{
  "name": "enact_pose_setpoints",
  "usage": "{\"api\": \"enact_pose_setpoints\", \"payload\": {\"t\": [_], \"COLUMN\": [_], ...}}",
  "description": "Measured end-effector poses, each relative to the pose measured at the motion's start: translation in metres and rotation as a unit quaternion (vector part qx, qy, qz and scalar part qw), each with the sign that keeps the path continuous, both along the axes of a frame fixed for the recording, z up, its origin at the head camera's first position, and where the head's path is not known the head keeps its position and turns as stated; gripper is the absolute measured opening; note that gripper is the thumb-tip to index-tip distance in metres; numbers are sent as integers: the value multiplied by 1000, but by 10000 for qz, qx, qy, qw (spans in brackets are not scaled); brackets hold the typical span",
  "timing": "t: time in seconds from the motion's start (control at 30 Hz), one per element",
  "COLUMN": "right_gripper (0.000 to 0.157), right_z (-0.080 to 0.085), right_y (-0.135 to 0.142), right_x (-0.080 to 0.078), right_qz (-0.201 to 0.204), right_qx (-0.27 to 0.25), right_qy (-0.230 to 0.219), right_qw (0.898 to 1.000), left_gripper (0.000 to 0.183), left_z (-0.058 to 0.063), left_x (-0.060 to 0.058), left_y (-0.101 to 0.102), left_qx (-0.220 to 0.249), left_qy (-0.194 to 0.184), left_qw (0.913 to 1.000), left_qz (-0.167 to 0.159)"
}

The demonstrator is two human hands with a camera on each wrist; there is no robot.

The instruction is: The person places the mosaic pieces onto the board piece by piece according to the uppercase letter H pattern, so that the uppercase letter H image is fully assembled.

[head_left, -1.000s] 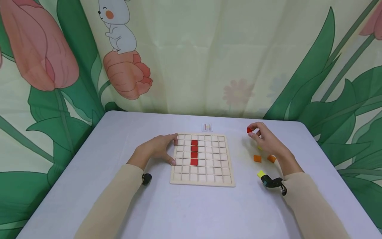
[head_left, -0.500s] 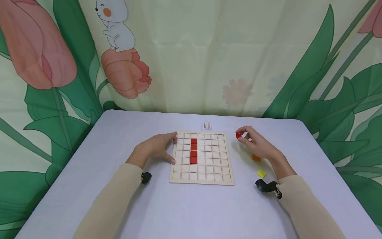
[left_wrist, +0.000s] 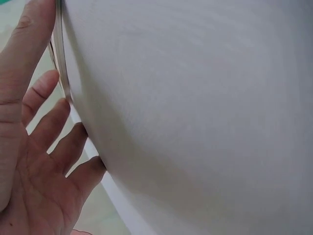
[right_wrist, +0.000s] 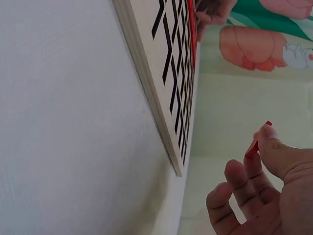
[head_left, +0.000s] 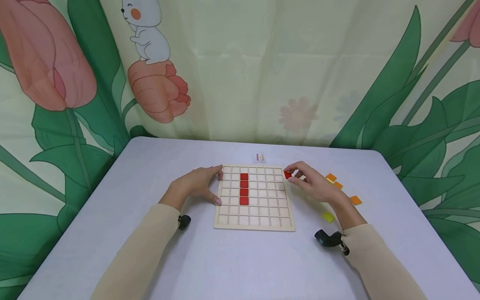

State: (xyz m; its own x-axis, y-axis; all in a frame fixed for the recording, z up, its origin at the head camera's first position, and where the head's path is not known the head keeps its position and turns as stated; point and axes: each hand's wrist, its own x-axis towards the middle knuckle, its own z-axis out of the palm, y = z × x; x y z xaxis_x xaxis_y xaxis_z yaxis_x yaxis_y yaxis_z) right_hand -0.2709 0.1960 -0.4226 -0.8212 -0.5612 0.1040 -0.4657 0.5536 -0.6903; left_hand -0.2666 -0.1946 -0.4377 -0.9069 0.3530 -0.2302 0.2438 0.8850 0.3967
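Observation:
A wooden grid board (head_left: 262, 223) lies on the white table, with several red tiles (head_left: 244, 192) standing in one upright column left of its middle. My left hand (head_left: 196, 183) rests at the board's left edge, thumb and index finger spread along the rim. In the left wrist view, the other fingers (left_wrist: 73, 147) reach down toward the table surface. Between thumb and fingertips, my right hand (head_left: 313, 185) pinches a single red tile (head_left: 287, 175) beside the board's upper right corner. The right wrist view shows this red tile (right_wrist: 252, 148) held on edge, above table level.
To the right of the board lie loose orange tiles (head_left: 356, 200) and a yellow tile (head_left: 328, 217), some partly behind the right hand. Behind the board is a small card (head_left: 259, 157) with a printed grid. A patterned curtain (head_left: 240, 83) hangs beyond the table's far edge.
My right hand has moved left with the red tile, from over the loose tiles to the board's upper right corner, uncovering several orange tiles. The left hand has stayed in place.

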Motion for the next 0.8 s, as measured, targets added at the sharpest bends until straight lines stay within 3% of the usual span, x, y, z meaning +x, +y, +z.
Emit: {"api": "enact_pose_setpoints", "payload": {"t": [0.8], "right_gripper": [29], "right_z": [0], "right_y": [-54], "right_x": [17], "right_qz": [810], "right_qx": [-15], "right_qy": [56], "right_qw": [9967], "left_gripper": [80], "left_z": [6], "left_x": [3], "left_y": [7], "left_qx": [-198], "left_qy": [-152], "left_qw": [9996], "left_qz": [100]}}
